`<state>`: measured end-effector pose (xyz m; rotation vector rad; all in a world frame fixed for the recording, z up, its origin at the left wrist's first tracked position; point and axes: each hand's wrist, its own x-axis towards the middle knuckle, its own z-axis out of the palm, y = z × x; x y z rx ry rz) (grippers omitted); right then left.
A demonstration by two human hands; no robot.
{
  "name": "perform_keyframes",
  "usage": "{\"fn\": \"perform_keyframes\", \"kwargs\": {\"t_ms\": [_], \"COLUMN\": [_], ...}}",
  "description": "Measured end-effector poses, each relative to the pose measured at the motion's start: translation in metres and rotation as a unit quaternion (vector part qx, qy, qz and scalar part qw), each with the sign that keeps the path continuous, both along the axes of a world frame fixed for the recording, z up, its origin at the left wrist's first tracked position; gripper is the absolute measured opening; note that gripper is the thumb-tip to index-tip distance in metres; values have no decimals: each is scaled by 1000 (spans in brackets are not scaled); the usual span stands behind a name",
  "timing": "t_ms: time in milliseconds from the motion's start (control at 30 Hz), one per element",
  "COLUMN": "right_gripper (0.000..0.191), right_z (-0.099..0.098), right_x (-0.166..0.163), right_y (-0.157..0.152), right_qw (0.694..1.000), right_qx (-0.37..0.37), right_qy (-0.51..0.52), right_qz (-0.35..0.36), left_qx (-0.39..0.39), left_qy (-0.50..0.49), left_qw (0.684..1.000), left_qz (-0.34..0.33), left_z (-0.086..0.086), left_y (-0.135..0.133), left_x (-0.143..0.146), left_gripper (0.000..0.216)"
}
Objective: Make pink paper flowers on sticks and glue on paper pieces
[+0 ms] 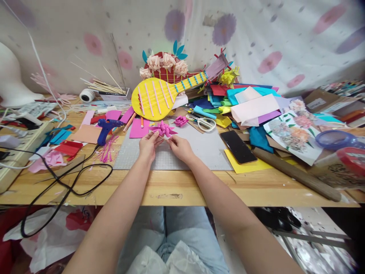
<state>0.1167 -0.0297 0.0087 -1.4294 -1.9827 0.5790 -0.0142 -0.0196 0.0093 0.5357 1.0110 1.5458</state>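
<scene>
My left hand (148, 145) and my right hand (179, 147) meet over a grey cutting mat (205, 152). Both pinch the lower part of a pink paper flower (163, 128), which is held just above the mat. A second, smaller pink paper flower (180, 121) lies on the mat behind it. A yellow paper guitar (159, 97) with pink strings rests beyond the hands.
A blue glue gun (106, 128) with a black cord lies left of the mat. Scissors (203, 122), a black phone (238, 146), a wooden rolling pin (296, 174) and a heap of coloured paper (253, 108) lie to the right. A power strip (19, 146) sits at far left.
</scene>
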Motion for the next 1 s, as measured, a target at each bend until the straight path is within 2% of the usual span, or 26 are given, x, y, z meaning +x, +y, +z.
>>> {"fn": "perform_keyframes", "kwargs": {"t_ms": [167,433,700,1000], "right_gripper": [29,23,24,29], "right_z": [0,-4,-5,-5], "right_x": [-1,-2,-1,1], "right_y": [0,1,4,6], "right_qw": [1000,1000,1000,999], "right_qx": [-15,5,-9,-32], "right_qy": [12,21,-16,-4], "right_qz": [17,16,-23,-1], "left_qx": [10,18,16,5], "left_qy": [-1,12,-24,-6], "left_qw": [1000,999,998,999], "left_qz": [10,24,-64,-47], "left_z": [2,0,4,2], "left_y": [0,1,-1,0], "left_x": [-2,-2,-4,-4], "left_gripper": [26,26,11,12]}}
